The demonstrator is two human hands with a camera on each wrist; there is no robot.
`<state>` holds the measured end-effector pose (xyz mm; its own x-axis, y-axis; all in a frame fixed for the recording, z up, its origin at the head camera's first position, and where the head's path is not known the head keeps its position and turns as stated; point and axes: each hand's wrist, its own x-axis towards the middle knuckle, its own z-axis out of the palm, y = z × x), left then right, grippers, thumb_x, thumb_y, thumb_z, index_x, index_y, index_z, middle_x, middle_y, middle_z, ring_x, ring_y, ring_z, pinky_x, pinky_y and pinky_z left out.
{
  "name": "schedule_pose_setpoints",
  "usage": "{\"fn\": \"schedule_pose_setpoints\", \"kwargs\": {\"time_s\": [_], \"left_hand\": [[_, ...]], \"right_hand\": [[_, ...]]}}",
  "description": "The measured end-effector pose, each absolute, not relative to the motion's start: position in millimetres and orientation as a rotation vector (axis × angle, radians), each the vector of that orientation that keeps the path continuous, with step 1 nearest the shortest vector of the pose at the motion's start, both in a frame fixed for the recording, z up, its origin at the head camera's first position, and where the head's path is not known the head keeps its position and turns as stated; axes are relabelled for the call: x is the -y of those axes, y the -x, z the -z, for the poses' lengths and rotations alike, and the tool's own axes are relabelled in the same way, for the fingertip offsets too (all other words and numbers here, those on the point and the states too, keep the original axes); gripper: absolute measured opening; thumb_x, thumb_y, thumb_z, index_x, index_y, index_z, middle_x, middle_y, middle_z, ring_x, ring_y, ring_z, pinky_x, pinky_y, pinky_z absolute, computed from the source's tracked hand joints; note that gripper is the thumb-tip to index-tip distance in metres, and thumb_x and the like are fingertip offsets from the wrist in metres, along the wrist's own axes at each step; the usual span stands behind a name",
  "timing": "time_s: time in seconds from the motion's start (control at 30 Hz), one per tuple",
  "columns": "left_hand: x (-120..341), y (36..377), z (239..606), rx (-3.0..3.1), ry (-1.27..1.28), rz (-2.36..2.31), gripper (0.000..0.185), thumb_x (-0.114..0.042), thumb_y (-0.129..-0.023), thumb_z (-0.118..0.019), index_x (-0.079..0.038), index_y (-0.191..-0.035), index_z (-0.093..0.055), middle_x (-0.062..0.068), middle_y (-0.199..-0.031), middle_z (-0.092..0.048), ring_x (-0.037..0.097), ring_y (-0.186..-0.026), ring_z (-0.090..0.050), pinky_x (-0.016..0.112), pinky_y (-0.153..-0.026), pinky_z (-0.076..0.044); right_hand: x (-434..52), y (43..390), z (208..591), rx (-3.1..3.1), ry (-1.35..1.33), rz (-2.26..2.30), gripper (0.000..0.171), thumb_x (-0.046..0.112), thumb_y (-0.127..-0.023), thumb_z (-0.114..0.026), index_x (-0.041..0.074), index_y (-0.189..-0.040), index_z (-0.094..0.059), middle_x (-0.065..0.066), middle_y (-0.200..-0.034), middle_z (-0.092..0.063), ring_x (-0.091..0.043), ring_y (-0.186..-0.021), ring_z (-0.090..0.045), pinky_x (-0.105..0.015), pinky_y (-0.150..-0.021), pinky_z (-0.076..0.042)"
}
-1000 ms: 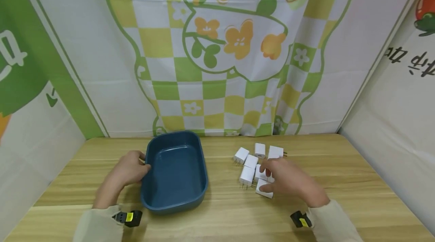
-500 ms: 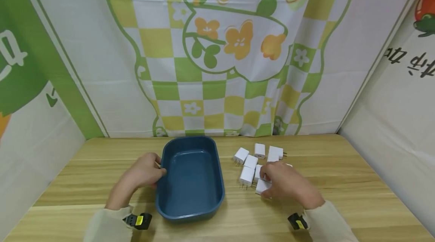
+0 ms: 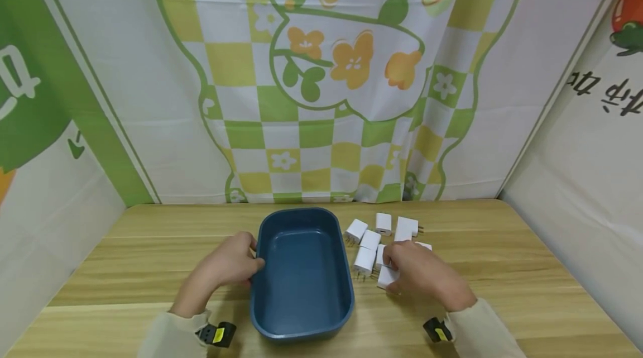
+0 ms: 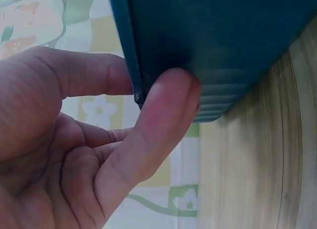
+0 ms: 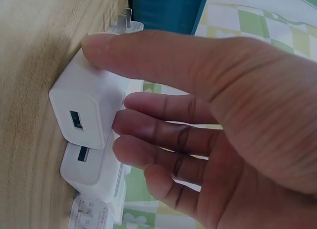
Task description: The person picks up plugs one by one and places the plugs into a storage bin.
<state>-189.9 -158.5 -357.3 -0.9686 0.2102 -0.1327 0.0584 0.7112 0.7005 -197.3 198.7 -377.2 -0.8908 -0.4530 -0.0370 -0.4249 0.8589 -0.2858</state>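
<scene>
In the head view my left hand (image 3: pixel 233 263) holds a dark blue rectangular bin (image 3: pixel 257 313) by its left wall. The left wrist view shows the thumb (image 4: pixel 166 100) on one face of that wall and the fingers on the other. My right hand (image 3: pixel 424 274) is at the front of a cluster of white chargers. It pinches the nearest white charger (image 5: pixel 81 105), thumb along one side and fingertips against the other. A second charger (image 5: pixel 84 164) sits right beside that one, its USB port showing. The palm partly covers the cluster in the head view.
Several more white chargers lie close together, among them one at the back (image 3: pixel 383 223), one at the left (image 3: pixel 356 230) and one with prongs pointing right (image 3: pixel 408 226). All rest on a wooden table (image 3: pixel 502 268). A checked curtain (image 3: pixel 321 140) hangs behind.
My left hand has slid the bin to the right and slightly nearer, up close to the chargers. My right thumb and fingers have closed in on the front charger.
</scene>
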Motion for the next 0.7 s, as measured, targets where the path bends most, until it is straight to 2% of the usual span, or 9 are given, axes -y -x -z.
{"fn": "schedule_pose_setpoints", "kwargs": {"time_s": [0.23,0.37,0.53,0.7], "left_hand": [[150.6,185.5,355.2,-2.669,-0.230,-1.120,0.022,0.001,-0.090,-0.066,0.014,-0.105,-0.056,0.011,-0.067,-0.061,0.020,-0.052,-0.064,0.034,-0.052,-0.056],[149.6,185.1,354.2,-2.668,-0.235,-1.098,0.020,-0.005,-0.092,-0.068,0.010,-0.102,-0.057,0.010,-0.064,-0.062,0.020,-0.050,-0.063,0.032,-0.052,-0.055],[151.4,189.1,358.7,-2.685,-0.217,-1.108,0.023,-0.017,-0.098,-0.065,0.000,-0.083,-0.060,0.008,-0.059,-0.060,0.021,-0.046,-0.062,0.032,-0.052,-0.052],[155.8,194.1,366.2,-2.701,-0.284,-1.123,0.037,-0.015,-0.100,-0.061,-0.006,-0.064,-0.056,0.002,-0.047,-0.052,0.015,-0.042,-0.052,0.028,-0.047,-0.042]], "right_hand": [[-198.8,198.3,378.7,-2.959,0.751,0.391,0.033,0.012,-0.067,-0.091,0.010,-0.084,-0.063,0.002,-0.075,-0.055,-0.015,-0.068,-0.050,-0.035,-0.061,-0.044],[-198.3,198.1,378.3,-2.965,0.785,0.375,0.034,0.013,-0.065,-0.092,0.013,-0.079,-0.060,0.004,-0.072,-0.052,-0.015,-0.066,-0.047,-0.034,-0.059,-0.041],[-196.9,195.7,378.0,-2.930,0.788,0.352,0.034,0.014,-0.064,-0.092,0.015,-0.077,-0.061,0.004,-0.073,-0.049,-0.015,-0.067,-0.045,-0.034,-0.059,-0.038],[-195.3,193.6,378.5,-2.921,0.808,0.311,0.032,0.013,-0.063,-0.092,0.017,-0.074,-0.062,0.004,-0.073,-0.049,-0.014,-0.067,-0.044,-0.034,-0.057,-0.038]]}}
